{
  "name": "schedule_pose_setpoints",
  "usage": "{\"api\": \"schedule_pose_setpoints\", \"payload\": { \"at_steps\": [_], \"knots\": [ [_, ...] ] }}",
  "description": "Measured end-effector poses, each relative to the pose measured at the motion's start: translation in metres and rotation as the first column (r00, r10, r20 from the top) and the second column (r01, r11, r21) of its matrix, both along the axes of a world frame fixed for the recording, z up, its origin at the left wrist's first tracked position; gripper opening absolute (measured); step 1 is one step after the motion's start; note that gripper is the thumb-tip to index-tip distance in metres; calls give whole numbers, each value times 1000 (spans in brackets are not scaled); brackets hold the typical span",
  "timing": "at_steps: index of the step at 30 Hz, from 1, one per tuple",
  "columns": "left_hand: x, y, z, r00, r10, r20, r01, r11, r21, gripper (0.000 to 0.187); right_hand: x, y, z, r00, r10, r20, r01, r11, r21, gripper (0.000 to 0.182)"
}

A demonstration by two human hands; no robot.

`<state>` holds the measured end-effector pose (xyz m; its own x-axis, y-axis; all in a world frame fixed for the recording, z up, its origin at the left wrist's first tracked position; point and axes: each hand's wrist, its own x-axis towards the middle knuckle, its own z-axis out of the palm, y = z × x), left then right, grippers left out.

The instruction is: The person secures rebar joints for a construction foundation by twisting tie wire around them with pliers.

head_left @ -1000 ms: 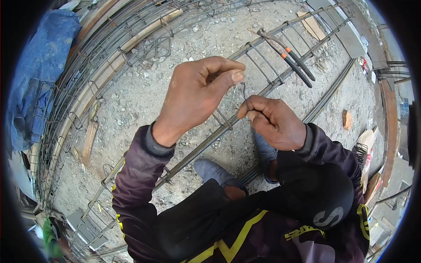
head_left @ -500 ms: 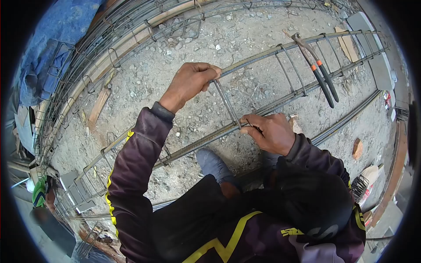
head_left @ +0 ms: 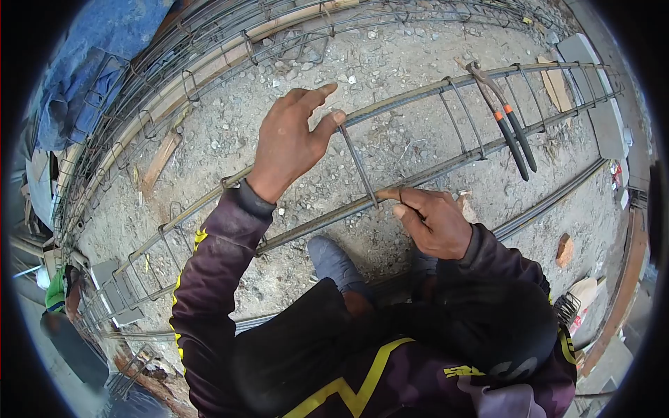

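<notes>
A long rebar frame [head_left: 418, 177] of parallel bars with cross stirrups lies across the ground before me. My left hand [head_left: 290, 142] is by the far bar, its index finger raised and its thumb at the upper end of a stirrup [head_left: 358, 162]. At the stirrup's lower end, on the near bar, my right hand [head_left: 433, 221] has its index finger against the steel and its thumb curled close; a thin dark wire shows by these fingers, and whether they grip it is unclear. Pincers [head_left: 503, 115] with black and orange handles hang over the frame to the right.
More rebar cages [head_left: 209, 70] curve along the far left side, beside a blue tarp [head_left: 132, 28]. A wood piece [head_left: 159, 161] and a brick fragment [head_left: 565, 249] lie on the gravel. Loose bars [head_left: 550, 202] run at the right. My shoe [head_left: 333, 259] is below the frame.
My left hand has loosened from its pinch, with the fingers now spread apart. My right hand's index finger has stretched out along the near bar. The view has shifted slightly.
</notes>
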<state>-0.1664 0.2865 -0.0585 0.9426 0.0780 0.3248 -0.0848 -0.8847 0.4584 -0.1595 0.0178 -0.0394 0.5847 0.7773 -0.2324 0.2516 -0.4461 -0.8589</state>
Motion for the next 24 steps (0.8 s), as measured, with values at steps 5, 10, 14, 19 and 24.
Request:
{"api": "schedule_pose_setpoints", "payload": {
  "at_steps": [5, 10, 14, 19, 24],
  "knots": [
    [-37, -43, 63, 882, -387, -270, 205, 830, -519, 34, 1, -6, 3, 962, 56, -266, -33, 995, 89, 20],
    [-56, -69, 53, 863, -381, -333, 123, 795, -594, 18, -3, -3, -2, 981, 134, -139, -107, 977, 186, 17],
    [-69, -68, 59, 908, -303, -291, 117, 847, -519, 10, -2, -13, 5, 946, 79, -315, -6, 974, 225, 19],
    [-97, -69, 39, 814, -344, -468, -121, 687, -716, 14, -13, -22, -21, 712, 200, -673, -66, 973, 220, 23],
    [-94, -63, 37, 827, -340, -448, 160, 906, -392, 28, -29, -34, -50, 680, 110, -725, -36, 992, 117, 24]
  ]
}}
